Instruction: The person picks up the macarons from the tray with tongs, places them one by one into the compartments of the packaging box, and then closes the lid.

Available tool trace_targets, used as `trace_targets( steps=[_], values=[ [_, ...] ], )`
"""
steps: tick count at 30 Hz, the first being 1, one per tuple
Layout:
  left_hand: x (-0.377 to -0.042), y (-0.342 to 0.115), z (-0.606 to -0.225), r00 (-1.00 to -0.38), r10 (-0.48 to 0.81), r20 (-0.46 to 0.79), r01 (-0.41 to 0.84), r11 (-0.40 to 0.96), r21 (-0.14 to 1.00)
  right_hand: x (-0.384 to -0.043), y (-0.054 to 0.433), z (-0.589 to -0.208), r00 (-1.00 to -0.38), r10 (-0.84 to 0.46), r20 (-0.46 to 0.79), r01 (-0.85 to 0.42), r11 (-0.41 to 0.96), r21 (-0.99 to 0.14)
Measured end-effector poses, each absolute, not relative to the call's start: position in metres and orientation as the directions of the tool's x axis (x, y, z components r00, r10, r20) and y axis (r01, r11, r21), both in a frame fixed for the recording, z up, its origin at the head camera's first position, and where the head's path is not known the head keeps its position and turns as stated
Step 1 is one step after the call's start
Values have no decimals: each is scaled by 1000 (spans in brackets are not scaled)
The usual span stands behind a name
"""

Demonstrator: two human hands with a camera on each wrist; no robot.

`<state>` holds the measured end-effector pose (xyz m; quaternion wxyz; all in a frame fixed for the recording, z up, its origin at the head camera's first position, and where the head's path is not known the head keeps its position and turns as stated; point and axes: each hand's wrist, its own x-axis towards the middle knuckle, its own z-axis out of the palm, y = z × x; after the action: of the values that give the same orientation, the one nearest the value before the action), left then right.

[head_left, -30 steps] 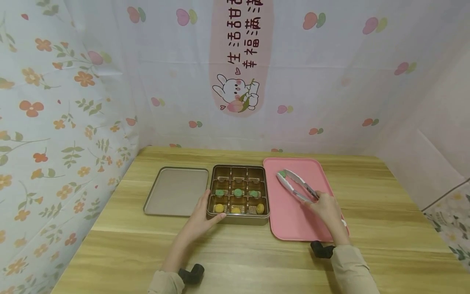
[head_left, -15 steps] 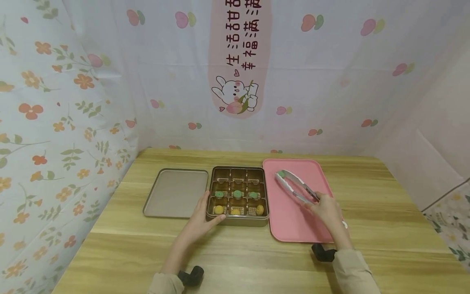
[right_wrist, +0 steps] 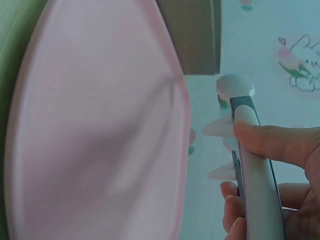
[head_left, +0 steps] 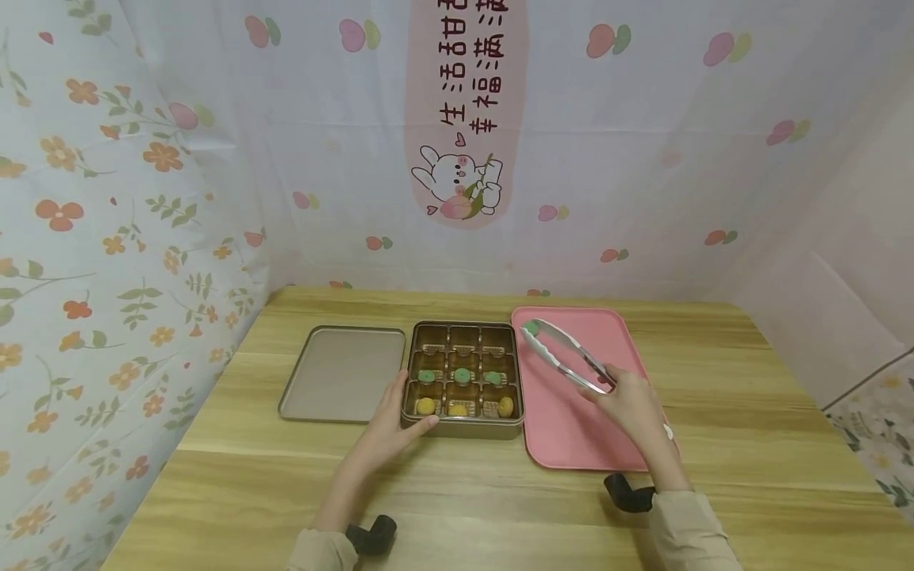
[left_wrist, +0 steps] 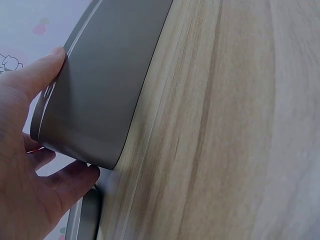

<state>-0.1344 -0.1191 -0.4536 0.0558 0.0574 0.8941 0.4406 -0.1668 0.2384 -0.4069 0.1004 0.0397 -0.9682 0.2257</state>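
Note:
My left hand grips the near left corner of a brown metal box, its thumb on the front rim and its fingers along the left side. Inside the box's divided insert, three green round pieces lie in the middle row and three yellow ones in the front row. With my right hand I hold metal tongs over the tray. Their white scalloped tips pinch a small green piece near the box's right edge. The insert's back row has no pieces in it.
Beneath the tongs lies a pink tray, close against the box's right side. A flat brown lid rests left of the box. All stand on a wooden table, with a patterned cloth hung behind.
The tongs, with the green piece in their tips, have moved left and slightly up toward the box. My left hand and the box stay where they were.

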Motion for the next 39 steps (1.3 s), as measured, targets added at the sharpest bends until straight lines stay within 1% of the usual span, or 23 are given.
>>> trace_targets(
  steps=[13, 17, 30, 35, 39],
  values=[
    [-136, -119, -455, -987, 154, -40, 61, 601, 797, -167, 217, -394, -981, -101, 168, -164, 892, -420],
    [-136, -120, -454, -987, 157, -43, 61, 597, 800, -168, 212, -392, -983, -105, 150, -160, 891, -424],
    [-136, -120, -454, -988, 148, -38, 59, 598, 799, -172, 204, -392, -981, -111, 158, -166, 903, -396],
    [-136, -120, -453, -988, 149, -45, 53, 594, 803, -172, 201, -392, -984, -102, 147, -154, 903, -402],
    [-136, -120, -453, -987, 155, -50, 52, 590, 805, -171, 202, -391, -985, -96, 145, -150, 891, -430]
  ],
)
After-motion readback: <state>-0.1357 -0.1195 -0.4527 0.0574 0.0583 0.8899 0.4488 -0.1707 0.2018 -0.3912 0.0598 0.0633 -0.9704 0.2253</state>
